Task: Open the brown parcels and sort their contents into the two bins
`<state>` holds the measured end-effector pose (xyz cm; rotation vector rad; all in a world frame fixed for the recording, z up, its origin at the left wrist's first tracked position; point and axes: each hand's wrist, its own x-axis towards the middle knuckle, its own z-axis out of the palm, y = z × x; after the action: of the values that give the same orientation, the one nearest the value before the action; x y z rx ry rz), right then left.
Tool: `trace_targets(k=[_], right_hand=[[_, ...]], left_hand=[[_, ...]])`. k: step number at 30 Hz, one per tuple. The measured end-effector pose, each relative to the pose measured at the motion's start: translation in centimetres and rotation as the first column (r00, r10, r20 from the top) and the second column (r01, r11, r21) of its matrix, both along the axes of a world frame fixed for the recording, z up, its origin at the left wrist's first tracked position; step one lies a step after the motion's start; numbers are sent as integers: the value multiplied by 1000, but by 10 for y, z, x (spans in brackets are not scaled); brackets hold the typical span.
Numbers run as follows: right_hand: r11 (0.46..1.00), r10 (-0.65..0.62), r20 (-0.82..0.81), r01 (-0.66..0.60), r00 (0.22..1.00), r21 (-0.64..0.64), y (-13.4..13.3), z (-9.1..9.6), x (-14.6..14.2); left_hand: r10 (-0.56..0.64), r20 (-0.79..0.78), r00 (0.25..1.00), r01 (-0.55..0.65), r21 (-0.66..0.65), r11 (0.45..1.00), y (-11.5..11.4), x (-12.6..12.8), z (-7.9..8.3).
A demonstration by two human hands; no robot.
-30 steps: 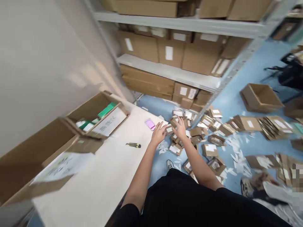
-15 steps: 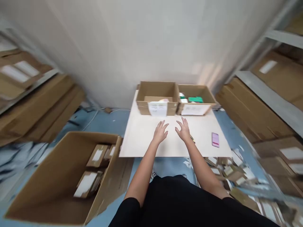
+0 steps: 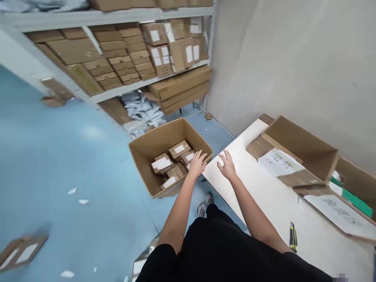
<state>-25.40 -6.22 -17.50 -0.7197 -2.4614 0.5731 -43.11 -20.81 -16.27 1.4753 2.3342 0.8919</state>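
Note:
My left hand (image 3: 197,164) is stretched out with fingers apart, over the near right rim of a large cardboard box (image 3: 141,164) on the floor. Inside that box lie several small cartons (image 3: 179,149) with white labels. My right hand (image 3: 227,164), also spread and holding nothing, hovers at the left edge of the white table (image 3: 252,184). Whether either hand touches what is under it, I cannot tell. A yellow and black box cutter (image 3: 293,237) lies on the table, right of my right forearm.
Two open cardboard boxes, one with a handwritten sheet (image 3: 279,162), the other holding green items (image 3: 357,201), stand on the table's far side by the wall. A shelf (image 3: 141,84) stacked with cartons runs behind the floor box. Paper scraps (image 3: 83,201) and a carton (image 3: 23,252) lie on the blue floor.
My view has swung left, from the table toward the floor box and shelf. Both hands stay spread and have come round to the table's left edge and the box.

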Motion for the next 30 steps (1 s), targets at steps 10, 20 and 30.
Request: trace_targets(k=[10, 20, 30], right_hand=[[942, 307, -17, -306, 952, -137, -8, -24, -146], [873, 404, -74, -408, 912, -266, 2, -46, -237], [844, 507, -6, -498, 862, -202, -33, -48, -302]], left_hand=[[343, -14, 939, -343, -105, 934, -67, -69, -12], [477, -58, 877, -479, -183, 858, -85, -112, -1], [614, 35, 789, -603, -149, 784, -138, -153, -28]])
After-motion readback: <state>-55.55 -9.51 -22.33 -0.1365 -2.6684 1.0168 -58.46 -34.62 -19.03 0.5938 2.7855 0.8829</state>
